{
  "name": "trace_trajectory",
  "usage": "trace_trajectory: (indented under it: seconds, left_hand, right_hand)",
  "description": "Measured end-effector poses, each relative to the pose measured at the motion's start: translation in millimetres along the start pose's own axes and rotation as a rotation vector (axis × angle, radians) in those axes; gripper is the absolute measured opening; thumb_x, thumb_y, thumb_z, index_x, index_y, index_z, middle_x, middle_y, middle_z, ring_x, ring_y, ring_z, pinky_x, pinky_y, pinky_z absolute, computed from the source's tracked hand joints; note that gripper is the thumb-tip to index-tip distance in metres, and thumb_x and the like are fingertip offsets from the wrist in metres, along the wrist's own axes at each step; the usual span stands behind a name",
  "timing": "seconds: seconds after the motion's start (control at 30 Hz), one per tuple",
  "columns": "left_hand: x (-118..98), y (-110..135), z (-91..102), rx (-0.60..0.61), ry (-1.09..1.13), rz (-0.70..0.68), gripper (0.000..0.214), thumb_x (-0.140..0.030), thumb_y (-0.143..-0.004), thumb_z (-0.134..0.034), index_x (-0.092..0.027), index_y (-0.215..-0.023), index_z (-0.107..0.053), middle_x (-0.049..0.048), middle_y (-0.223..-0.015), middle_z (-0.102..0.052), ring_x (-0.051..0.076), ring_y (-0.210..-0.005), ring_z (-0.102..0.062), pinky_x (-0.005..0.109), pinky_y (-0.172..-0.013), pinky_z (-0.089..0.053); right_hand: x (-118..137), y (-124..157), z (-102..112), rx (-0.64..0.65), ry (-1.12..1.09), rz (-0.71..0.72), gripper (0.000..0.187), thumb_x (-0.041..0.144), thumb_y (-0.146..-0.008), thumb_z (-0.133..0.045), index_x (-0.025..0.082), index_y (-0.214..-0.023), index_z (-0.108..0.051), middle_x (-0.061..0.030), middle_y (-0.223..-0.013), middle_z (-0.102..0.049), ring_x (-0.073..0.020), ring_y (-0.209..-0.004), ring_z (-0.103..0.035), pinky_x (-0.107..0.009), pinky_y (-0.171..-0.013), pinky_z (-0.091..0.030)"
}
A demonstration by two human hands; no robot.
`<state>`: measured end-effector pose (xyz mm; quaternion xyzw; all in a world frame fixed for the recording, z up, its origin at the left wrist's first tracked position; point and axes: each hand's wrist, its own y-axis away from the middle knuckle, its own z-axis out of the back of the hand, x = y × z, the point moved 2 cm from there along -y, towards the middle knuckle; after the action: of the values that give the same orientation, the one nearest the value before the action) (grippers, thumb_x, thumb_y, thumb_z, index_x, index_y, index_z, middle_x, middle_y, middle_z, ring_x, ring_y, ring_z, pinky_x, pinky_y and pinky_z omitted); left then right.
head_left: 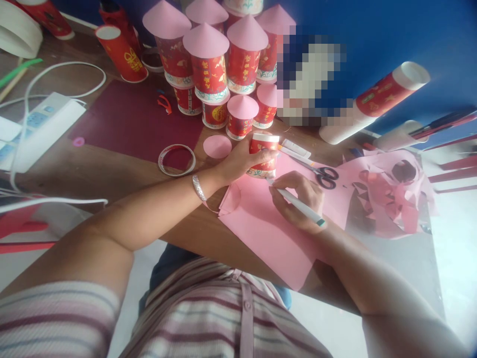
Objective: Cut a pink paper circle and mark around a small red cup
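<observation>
My left hand [238, 161] grips a small red paper cup [264, 155] and holds it down on a pink paper sheet [268, 233]. My right hand [298, 199] holds a white pen [303, 208] with its tip at the cup's base on the sheet. A cut pink paper circle [217, 146] lies just left of the cup. Black-handled scissors [322, 174] rest on the sheet to the right of the cup.
Several red cups topped with pink paper cones [208, 64] stand stacked at the back. A cut cup rim ring [176, 159], a dark red sheet [137, 119], a power strip [37, 127] with cables, pink scraps [391, 194] and rolled cup stacks [387, 94] surround the wooden table.
</observation>
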<state>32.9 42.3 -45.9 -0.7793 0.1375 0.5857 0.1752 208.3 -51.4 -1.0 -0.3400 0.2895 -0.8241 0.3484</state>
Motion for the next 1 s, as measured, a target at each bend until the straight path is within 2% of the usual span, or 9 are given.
trace_trajectory:
  seconds: [0.3, 0.5, 0.7, 1.0]
  left_hand:
    - [-7.4, 2.9, -4.8, 0.001, -0.050, 0.011, 0.041, -0.047, -0.091, -0.082, -0.022, -0.117, -0.061, 0.0067, -0.111, -0.075, 0.024, -0.104, -0.073, 0.044, -0.094, -0.060]
    - [-8.5, 2.6, -5.8, 0.013, -0.038, -0.001, 0.039, -0.049, -0.090, -0.084, -0.022, -0.110, -0.063, 0.0055, -0.106, -0.074, 0.022, -0.097, -0.071, 0.042, -0.089, -0.058]
    - [-8.0, 2.6, -4.6, -0.025, -0.057, -0.015, 0.045, -0.049, -0.086, -0.087, -0.023, -0.114, -0.064, 0.0031, -0.107, -0.071, 0.023, -0.102, -0.070, 0.044, -0.095, -0.061]
    - [-4.2, 2.2, -4.7, -0.024, -0.070, 0.003, 0.049, -0.047, -0.087, -0.085, -0.024, -0.122, -0.060, 0.0049, -0.113, -0.070, 0.026, -0.112, -0.069, 0.050, -0.105, -0.059]
  right_hand:
    - [-1.6, 1.1, -2.5, 0.013, 0.039, -0.028, 0.014, 0.014, -0.099, -0.069, 0.027, -0.101, -0.063, 0.0028, -0.082, -0.076, -0.0149, -0.064, -0.073, -0.028, -0.058, -0.056]
    - [-1.4, 0.5, -2.8, 0.034, 0.058, -0.026, 0.012, 0.015, -0.101, -0.067, 0.026, -0.101, -0.063, 0.0022, -0.084, -0.077, -0.0149, -0.066, -0.074, -0.027, -0.059, -0.056]
    - [-1.9, -0.8, -2.6, 0.027, 0.070, -0.030, 0.015, 0.013, -0.099, -0.068, 0.027, -0.101, -0.063, 0.0027, -0.084, -0.078, -0.0141, -0.066, -0.074, -0.025, -0.060, -0.057]
    - [-2.8, -0.9, -3.5, 0.034, 0.100, -0.036, 0.011, 0.018, -0.102, -0.067, 0.027, -0.097, -0.064, 0.0012, -0.084, -0.079, -0.0157, -0.066, -0.076, -0.028, -0.059, -0.060]
